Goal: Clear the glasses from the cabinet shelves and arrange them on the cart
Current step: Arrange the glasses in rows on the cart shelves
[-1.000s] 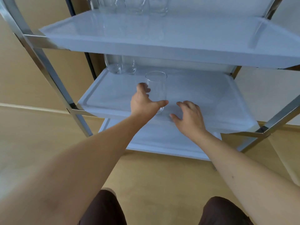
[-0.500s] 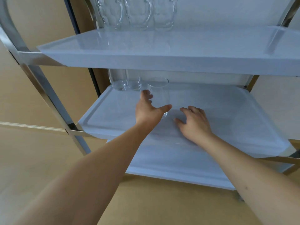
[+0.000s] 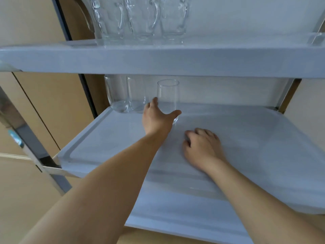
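A tall clear glass stands upright on the cart's white middle shelf. My left hand grips it low down, thumb on its right side and fingers round its left. Just left of it, two more clear glasses stand side by side at the shelf's back left corner. My right hand rests on the shelf in front of the held glass, fingers loosely curled, holding nothing. Three handled glass mugs stand in a row on the top shelf.
The top shelf's front edge hangs close above the glasses. A metal cart post runs down the left side. The bottom shelf shows below my arms. Beige wall panels and floor lie to the left.
My left hand has moved the glass back along the middle shelf, close to the two glasses at the rear. My right hand's fingers have curled. The view has moved closer.
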`<state>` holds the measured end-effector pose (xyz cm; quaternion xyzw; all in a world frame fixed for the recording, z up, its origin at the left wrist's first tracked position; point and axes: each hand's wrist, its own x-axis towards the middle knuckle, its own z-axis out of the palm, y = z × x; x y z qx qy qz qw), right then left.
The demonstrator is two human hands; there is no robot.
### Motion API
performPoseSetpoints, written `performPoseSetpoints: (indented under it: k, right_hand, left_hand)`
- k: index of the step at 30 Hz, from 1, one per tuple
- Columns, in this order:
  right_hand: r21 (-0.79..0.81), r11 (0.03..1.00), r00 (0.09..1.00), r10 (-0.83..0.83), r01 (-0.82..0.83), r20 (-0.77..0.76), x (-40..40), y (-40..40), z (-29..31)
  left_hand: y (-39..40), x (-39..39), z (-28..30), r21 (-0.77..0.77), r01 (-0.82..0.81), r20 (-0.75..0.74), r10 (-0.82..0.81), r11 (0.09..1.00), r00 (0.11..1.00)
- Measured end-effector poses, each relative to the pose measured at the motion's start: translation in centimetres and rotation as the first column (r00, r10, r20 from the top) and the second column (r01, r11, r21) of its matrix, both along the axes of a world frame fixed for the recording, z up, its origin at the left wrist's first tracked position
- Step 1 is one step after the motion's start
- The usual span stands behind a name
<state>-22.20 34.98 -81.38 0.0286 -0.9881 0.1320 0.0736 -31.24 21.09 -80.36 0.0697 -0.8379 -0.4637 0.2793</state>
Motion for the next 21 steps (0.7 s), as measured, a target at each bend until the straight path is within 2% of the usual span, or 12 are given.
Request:
performPoseSetpoints:
  k: [12,21]
  right_hand:
    - [-0.024,1.000,1.000,0.004,-0.005,-0.022,-0.3,0.1,-0.5]
    - [-0.009,1.000,1.000,0.014,-0.015,-0.020,-0.4,0.2,-0.4]
  left_hand:
    - [1.2,-4.3,0.1,0.003,-0.161,-0.031,0.161,0.987,0.986]
    - [1.3,-4.9,0.3,0.004,-0.147,-0.039,0.147,0.989,0.988]
